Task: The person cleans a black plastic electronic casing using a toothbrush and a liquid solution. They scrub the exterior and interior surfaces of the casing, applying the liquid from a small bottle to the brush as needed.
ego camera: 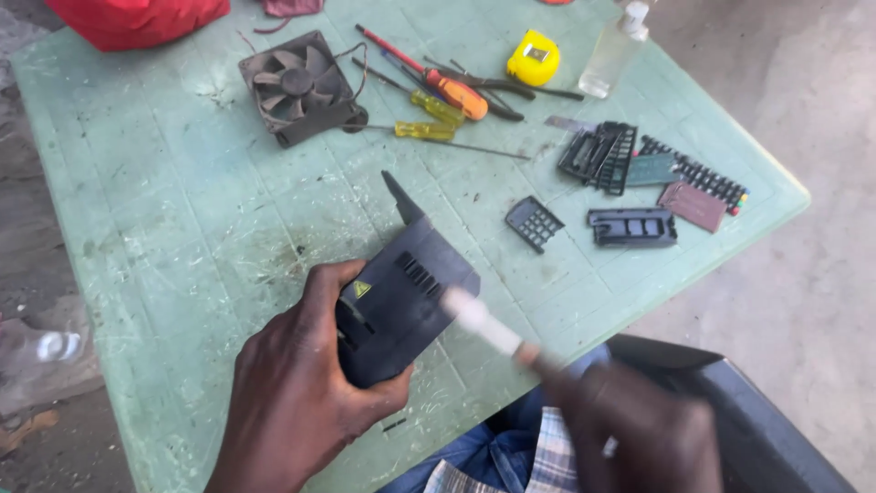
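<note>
Far left, off the bench (164, 237): a clear plastic bottle (41, 351) lies on the ground, blurred. Bench is pale green plastic, scratched and dirty. A red cloth bundle (137, 18) sits on its top-left corner.

Left hand (301, 393) has its grip closed around a black plastic housing (401, 292), fingers wrapped over the near-left end, thumb on top. The housing is held tilted just above the bench's front edge. It has vent slots on the upper face, a small yellow triangle sticker near the thumb, and a thin flap sticking up at the far end.

Behind it, a dusty black cooling fan (299, 87) lies flat, wire trailing right.

Right of the fan is a loose pile of screwdrivers (438, 96): red shaft, orange handle, two yellow handles, some dark tools mixed in. A yellow tape measure (534, 57) is just beyond, and a clear bottle (616, 50) lies near the back edge.

Right hand (639, 429) has its grip closed on a white-handled tool (488, 329), motion-blurred. Its tip is right at the housing's right face; can't tell if it touches.

Right side of the bench: a small black grille piece (534, 223), a black slotted bracket (632, 227), a stack of black frame parts (599, 155), a green circuit board (652, 169), a reddish board (693, 205) and a black terminal strip (698, 178). All are well apart from the hands.

Bottom right: jeans, a plaid shirt and a dark chair edge (766, 429).
</note>
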